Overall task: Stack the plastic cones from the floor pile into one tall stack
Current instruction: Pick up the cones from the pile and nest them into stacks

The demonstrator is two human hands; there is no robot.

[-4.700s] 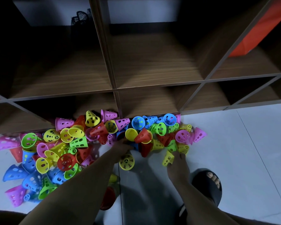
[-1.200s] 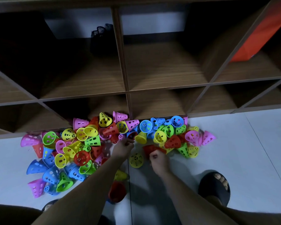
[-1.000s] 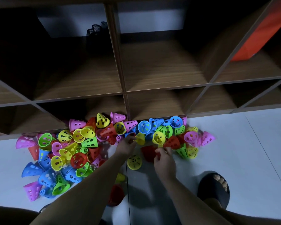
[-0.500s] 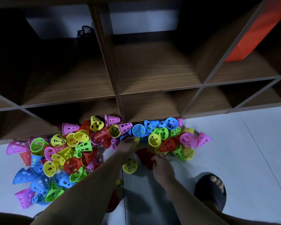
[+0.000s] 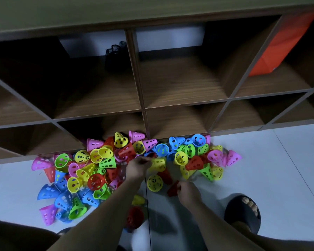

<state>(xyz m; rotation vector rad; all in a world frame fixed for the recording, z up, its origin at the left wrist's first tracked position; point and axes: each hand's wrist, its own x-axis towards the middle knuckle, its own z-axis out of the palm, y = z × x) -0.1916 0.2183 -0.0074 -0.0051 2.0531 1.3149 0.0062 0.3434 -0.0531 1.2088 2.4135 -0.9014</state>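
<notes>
A pile of perforated plastic cones in pink, yellow, green, blue and red lies on the white floor against the shelf. My left hand reaches into the middle of the pile, and its fingers pinch the narrow end of a yellow cone lying on its side. My right hand is closer to me and grips a red cone just above the floor. A yellow cone lies mouth-up between the hands. Under my left forearm sit a yellow cone and a red cone.
A wooden cubby shelf stands right behind the pile, with a dark mesh item and an orange bag in its compartments. My foot in a black slipper rests on the tiled floor at the right.
My right hand has drawn back from the pile towards me with the red cone. My left hand stays at the pile's middle, fingers now on the yellow cone.
</notes>
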